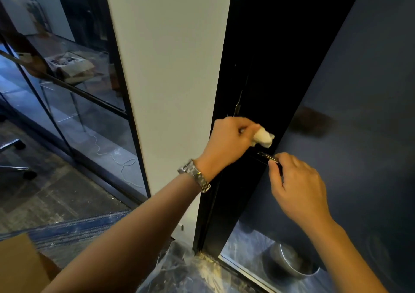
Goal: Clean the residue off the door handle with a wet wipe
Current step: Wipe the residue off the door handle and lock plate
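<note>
Presently I am holding the soft, limp wet wipe (263,137) bunched in my left hand's (228,141) curled fingers (247,128) just above the stiff, likely slick door handle (267,157), whose near end my right hand (298,187) is pinching.

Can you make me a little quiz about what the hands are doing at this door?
1. True or false: the left hand holds a crumpled white wipe.
2. Which hand's fingers grip the shiny door handle? A) left hand B) right hand
3. Fill in: the wristwatch sits on the ___ wrist.

Key: 1 true; 2 B; 3 left.
</note>
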